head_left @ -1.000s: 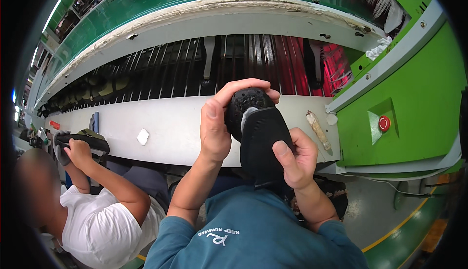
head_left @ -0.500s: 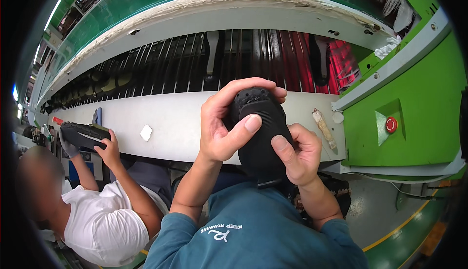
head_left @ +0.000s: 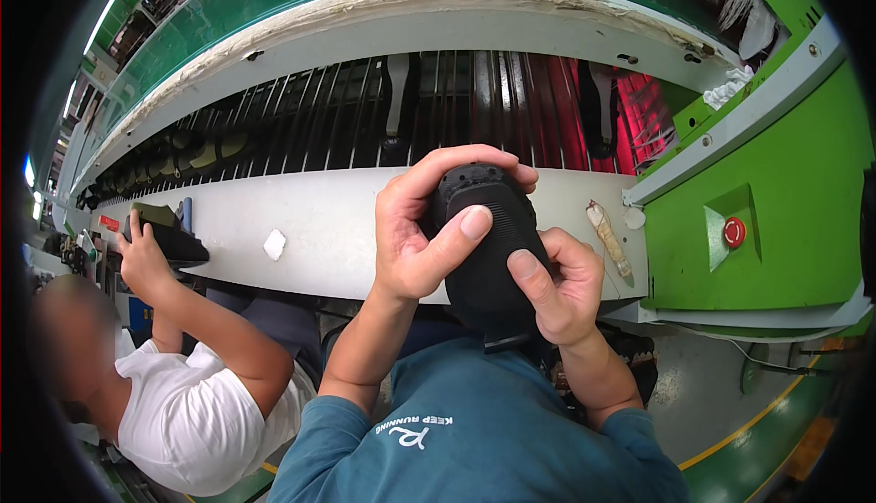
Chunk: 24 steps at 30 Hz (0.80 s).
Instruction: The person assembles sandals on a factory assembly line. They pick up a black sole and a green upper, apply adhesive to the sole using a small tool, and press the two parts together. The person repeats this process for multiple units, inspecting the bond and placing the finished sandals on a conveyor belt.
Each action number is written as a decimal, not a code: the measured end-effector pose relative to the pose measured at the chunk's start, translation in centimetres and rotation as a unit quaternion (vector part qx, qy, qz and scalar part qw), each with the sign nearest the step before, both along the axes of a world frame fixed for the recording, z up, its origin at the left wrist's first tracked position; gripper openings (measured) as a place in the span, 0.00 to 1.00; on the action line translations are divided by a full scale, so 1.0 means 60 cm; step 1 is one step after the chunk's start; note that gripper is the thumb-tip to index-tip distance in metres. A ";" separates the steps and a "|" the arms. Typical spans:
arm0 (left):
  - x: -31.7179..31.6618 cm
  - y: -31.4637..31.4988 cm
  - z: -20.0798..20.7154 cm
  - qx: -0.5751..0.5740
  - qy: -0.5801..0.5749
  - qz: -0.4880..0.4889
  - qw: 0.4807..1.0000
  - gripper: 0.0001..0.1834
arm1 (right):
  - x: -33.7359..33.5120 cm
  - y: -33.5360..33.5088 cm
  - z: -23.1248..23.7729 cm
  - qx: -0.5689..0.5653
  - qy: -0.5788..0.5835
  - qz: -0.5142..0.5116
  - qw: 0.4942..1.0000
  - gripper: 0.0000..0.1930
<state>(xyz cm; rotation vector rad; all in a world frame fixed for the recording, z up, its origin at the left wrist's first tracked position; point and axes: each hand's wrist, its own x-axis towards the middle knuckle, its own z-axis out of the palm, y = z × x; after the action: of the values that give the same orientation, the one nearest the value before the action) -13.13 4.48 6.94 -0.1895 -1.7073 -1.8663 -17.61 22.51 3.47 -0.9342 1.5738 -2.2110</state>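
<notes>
Both of my hands hold a black shoe [head_left: 484, 298] upright in front of my chest, above the edge of a white bench [head_left: 338, 220]. Fingers of my left hand [head_left: 415, 243] wrap over its upper end, with the thumb pressed on the ribbed part. Along the shoe's right side, my right hand [head_left: 568, 293] grips lower down, thumb lying on the dark surface. My palms hide the shoe's far side. Right of my hands, a pale, stained wrapped stick [head_left: 608, 238] lies on the bench.
Beyond the bench runs a roller conveyor [head_left: 310, 124] carrying dark shoe parts. A green machine panel [head_left: 785, 170] with a red stop button [head_left: 734, 232] stands at right. A white scrap [head_left: 274, 244] lies at left, near a co-worker's hand [head_left: 141, 252] and dark shoe [head_left: 178, 237].
My hands and the shoe stay almost still. The co-worker's dark shoe has turned and shifted left, and that person's raised hand has moved left too.
</notes>
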 end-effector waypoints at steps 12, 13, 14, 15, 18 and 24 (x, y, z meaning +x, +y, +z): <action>0.006 0.003 0.001 -0.012 -0.001 0.016 1.000 0.32 | 0.005 0.003 0.000 -0.001 -0.015 0.004 1.000 0.13; 0.007 0.003 -0.001 -0.012 0.003 0.015 1.000 0.32 | 0.005 0.002 -0.002 0.000 -0.009 0.005 1.000 0.13; 0.007 0.002 -0.003 -0.012 0.006 0.015 1.000 0.33 | 0.005 0.002 -0.004 0.001 -0.004 0.006 1.000 0.13; 0.006 0.002 -0.002 -0.013 0.008 0.014 1.000 0.34 | 0.004 0.003 -0.004 0.000 0.000 0.007 1.000 0.13; 0.004 -0.011 -0.011 0.055 0.040 -0.054 0.996 0.28 | -0.005 0.015 -0.012 -0.008 0.039 -0.044 0.998 0.12; 0.011 -0.012 -0.013 0.029 0.026 0.009 0.999 0.23 | -0.123 0.017 -0.100 0.070 -0.099 -0.121 0.985 0.14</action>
<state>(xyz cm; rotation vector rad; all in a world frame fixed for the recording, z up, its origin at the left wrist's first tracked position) -12.45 3.75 6.14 -0.1958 -1.6128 -1.8791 -24.97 23.51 -2.52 -0.4876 1.7980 -2.2312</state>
